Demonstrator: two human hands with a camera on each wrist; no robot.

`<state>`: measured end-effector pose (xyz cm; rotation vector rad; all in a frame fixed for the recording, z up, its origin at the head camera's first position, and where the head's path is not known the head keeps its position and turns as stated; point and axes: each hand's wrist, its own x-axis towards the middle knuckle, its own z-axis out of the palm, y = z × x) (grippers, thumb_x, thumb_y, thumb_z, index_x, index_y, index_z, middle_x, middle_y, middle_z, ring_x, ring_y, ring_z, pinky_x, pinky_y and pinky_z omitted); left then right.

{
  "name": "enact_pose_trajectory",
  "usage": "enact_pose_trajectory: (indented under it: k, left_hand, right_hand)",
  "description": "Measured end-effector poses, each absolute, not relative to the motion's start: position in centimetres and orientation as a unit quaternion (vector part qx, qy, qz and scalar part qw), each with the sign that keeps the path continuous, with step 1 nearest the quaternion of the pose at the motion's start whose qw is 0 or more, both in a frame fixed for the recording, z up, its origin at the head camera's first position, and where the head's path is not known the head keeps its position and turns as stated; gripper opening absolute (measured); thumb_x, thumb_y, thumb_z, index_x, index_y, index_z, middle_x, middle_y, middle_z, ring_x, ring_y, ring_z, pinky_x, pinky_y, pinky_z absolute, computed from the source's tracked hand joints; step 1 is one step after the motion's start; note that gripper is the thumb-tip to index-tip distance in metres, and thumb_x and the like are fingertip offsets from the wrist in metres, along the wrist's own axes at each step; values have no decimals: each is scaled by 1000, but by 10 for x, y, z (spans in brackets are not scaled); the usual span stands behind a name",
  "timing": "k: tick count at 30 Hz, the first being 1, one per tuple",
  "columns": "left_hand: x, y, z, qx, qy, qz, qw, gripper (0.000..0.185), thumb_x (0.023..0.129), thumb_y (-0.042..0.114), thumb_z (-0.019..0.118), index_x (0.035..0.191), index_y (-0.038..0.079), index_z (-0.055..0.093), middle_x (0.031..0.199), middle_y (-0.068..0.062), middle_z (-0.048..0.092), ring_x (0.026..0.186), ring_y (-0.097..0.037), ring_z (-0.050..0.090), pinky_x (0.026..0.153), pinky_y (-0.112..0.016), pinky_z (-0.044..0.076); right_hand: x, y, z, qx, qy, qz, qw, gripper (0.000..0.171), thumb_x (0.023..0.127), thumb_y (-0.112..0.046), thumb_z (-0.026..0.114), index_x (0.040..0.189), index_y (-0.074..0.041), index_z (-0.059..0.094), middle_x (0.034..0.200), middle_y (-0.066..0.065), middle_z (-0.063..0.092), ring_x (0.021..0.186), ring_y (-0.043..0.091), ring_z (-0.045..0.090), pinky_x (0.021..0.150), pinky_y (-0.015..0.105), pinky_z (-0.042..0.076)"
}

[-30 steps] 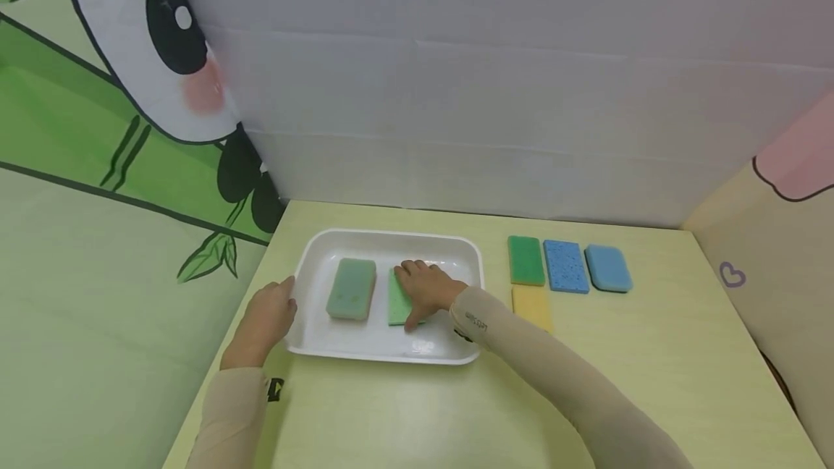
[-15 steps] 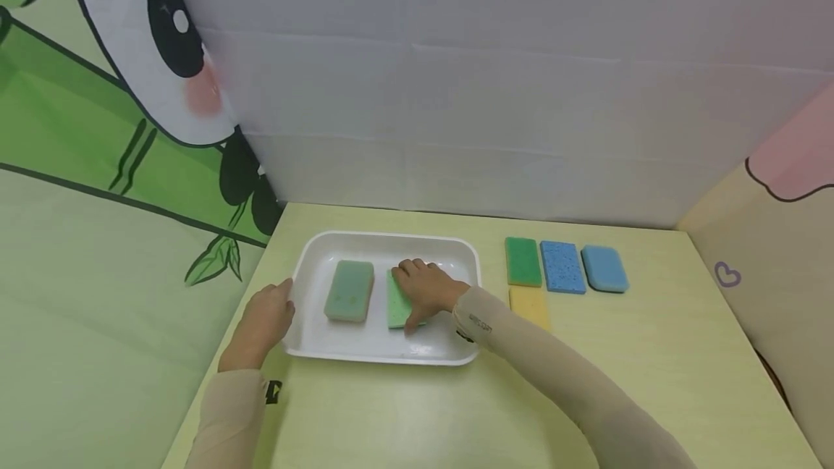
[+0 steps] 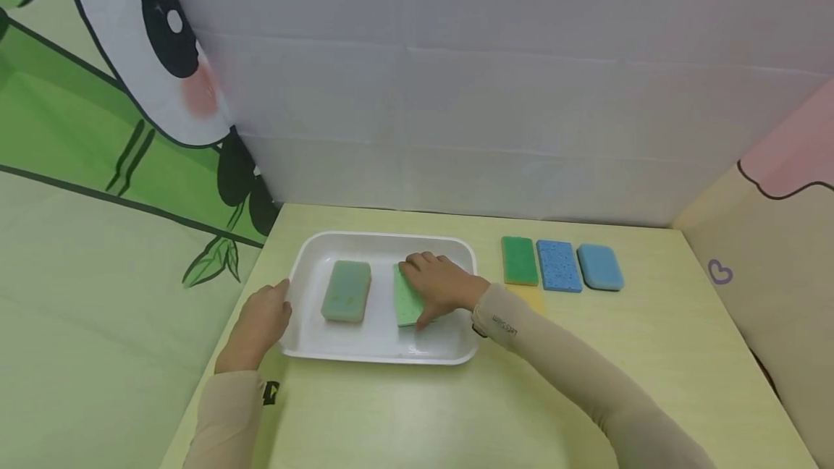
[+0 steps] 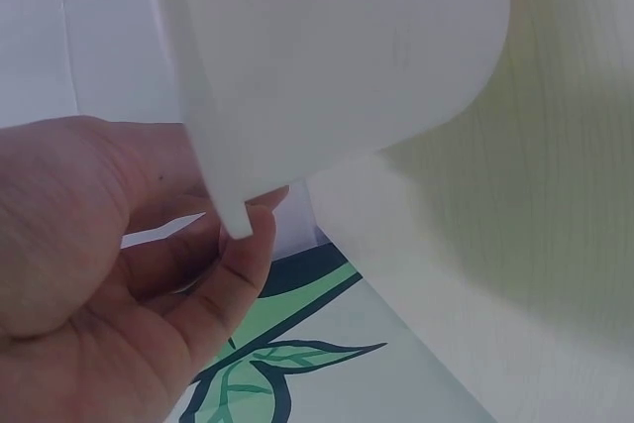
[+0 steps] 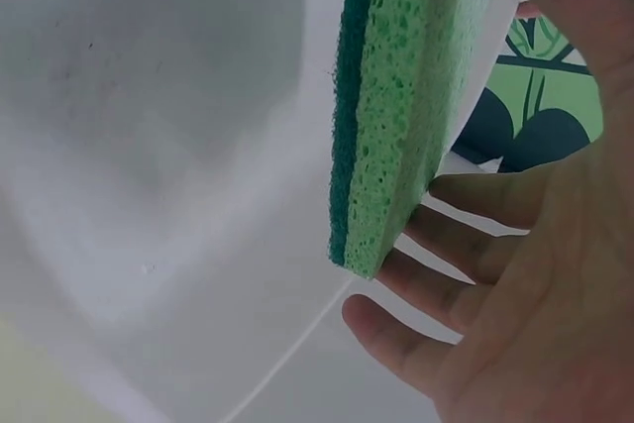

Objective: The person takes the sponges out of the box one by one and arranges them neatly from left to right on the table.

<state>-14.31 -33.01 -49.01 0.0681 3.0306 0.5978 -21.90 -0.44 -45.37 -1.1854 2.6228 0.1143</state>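
A white tray (image 3: 383,342) lies on the table, its left rim pinched between the thumb and fingers of my left hand (image 3: 262,318). Inside, at the right, my right hand (image 3: 444,285) grips a light green sponge (image 3: 406,302) from above, thumb at the near end and fingers at the far end. The right wrist view shows this sponge's porous green body (image 5: 396,116) with a dark green scouring layer (image 5: 347,116) on the side toward the tray. A thicker pale green sponge (image 3: 347,292) sits at the tray's left, touched by neither hand.
Right of the tray, a green sponge (image 3: 520,261), a speckled blue sponge (image 3: 559,266) and a rounded blue sponge (image 3: 600,267) stand in a row. A yellow sponge (image 3: 531,300) is partly hidden under my right forearm. Walls border the table behind and at both sides.
My right hand and the light green sponge have shifted a little to the right in the tray, and the forearm covers more of the yellow sponge. My left hand keeps its hold on the rim.
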Motion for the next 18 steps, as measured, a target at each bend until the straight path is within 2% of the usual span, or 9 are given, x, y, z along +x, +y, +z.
enact_pose_trajectory:
  k: [12,18]
  left_hand:
    - [-143,-324,-490,22,981,191,24,45,95,-4,54,136,-20,44,110,-39,57,103,-52,59,88,-59,53]
    - [-144,-320,-489,29,981,193,18,45,94,-5,56,135,-20,45,107,-39,58,100,-53,60,85,-59,54]
  right_hand:
    - [-214,51,-434,-412,901,-36,129,117,66,-53,89,153,-1,31,152,17,35,139,32,33,113,42,36]
    - [-209,80,-427,-387,912,-53,128,119,66,-52,90,155,0,29,154,17,33,140,34,32,112,47,37]
